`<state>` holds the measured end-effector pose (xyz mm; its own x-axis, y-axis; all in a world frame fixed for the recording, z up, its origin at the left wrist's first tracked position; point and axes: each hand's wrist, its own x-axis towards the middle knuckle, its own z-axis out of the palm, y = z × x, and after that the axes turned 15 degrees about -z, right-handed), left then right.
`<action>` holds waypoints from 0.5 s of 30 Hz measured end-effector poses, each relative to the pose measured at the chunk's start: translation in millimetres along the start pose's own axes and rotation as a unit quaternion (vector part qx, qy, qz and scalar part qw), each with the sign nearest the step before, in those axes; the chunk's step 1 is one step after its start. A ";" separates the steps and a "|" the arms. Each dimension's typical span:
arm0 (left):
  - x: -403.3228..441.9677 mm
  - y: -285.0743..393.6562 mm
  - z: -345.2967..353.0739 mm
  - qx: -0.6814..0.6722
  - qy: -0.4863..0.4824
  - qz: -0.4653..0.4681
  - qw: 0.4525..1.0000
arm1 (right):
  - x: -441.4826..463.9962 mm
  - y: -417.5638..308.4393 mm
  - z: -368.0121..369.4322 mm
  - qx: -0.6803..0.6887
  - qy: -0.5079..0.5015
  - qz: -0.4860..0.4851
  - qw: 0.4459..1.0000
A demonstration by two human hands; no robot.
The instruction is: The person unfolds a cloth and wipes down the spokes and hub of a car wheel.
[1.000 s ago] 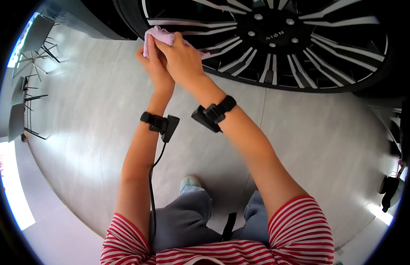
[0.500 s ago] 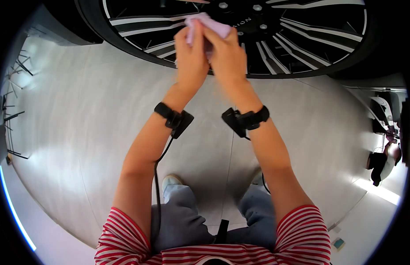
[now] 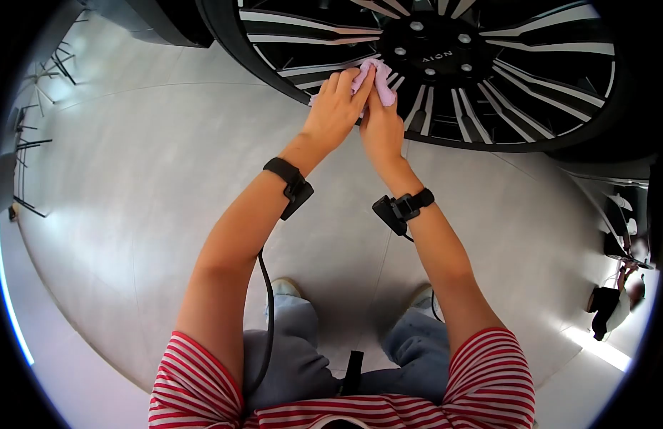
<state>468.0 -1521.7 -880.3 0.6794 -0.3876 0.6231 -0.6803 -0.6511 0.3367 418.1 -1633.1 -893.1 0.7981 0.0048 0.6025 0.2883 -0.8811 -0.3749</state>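
A pink cloth (image 3: 380,84) is bunched between my two hands, over the lower left spokes of a black and silver wheel (image 3: 435,53) marked AION. My left hand (image 3: 337,107) has its fingers closed on the cloth, with part of it showing below the palm. Beside it, my right hand (image 3: 383,129) also grips the cloth, its fingertips close to those of the left. The wheel's hub with several bolts lies just up and to the right of the cloth. Each wrist carries a black strap with a small device.
Dark car bodywork (image 3: 142,21) borders the wheel at the upper left. Chairs (image 3: 31,143) stand along the far left. Another person (image 3: 617,307) is at the far right edge. A grey floor (image 3: 167,164) spreads below the wheel, with my feet on it.
Both hands and the cloth have gone from the wheel's left rim to the spokes nearer the hub. The view has shifted, and my hands now sit side by side.
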 end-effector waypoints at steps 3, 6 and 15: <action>-9.1 -11.6 -5.3 0.018 -0.015 -0.007 1.000 | -3.4 -7.3 7.5 -0.011 -0.032 0.000 0.999; -22.2 -24.9 -12.0 0.011 -0.029 -0.016 0.999 | -5.9 -16.4 15.2 -0.038 -0.040 -0.026 0.998; -64.5 -86.3 -9.5 0.028 -0.055 -0.170 0.983 | 12.3 -42.4 74.5 0.000 -0.179 -0.053 0.982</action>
<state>480.3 -1434.3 -942.9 0.8927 -0.2070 0.4002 -0.3942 -0.7891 0.4712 455.1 -1560.4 -922.2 0.8983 0.2633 0.3517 0.3805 -0.8664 -0.3234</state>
